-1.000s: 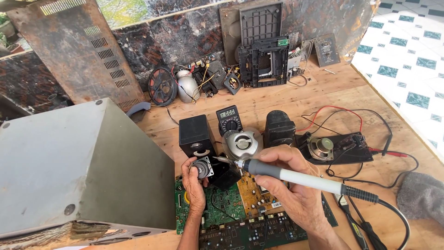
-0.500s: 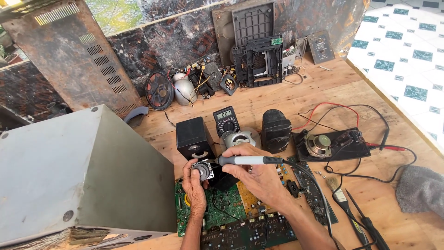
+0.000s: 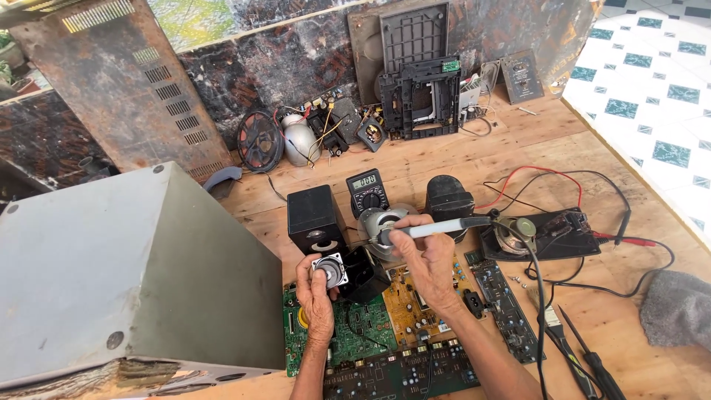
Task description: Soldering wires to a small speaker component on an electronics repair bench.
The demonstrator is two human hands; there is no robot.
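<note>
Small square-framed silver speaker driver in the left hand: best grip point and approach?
Grip the small square-framed silver speaker driver by its frame edges, from the left and below, as the left hand does. The cone faces up and the white-handled soldering iron occupies the right.

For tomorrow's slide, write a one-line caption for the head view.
Left hand holds a small speaker; right hand holds a soldering iron above circuit boards on a wooden bench.

Pale, matt, grainy wooden worktop (image 3: 459, 159); small square speaker (image 3: 329, 270) with shiny metal frame; dull, smooth grey metal casing (image 3: 133, 274); fuzzy grey cloth (image 3: 678, 307); glossy green circuit board (image 3: 363, 326).
</note>
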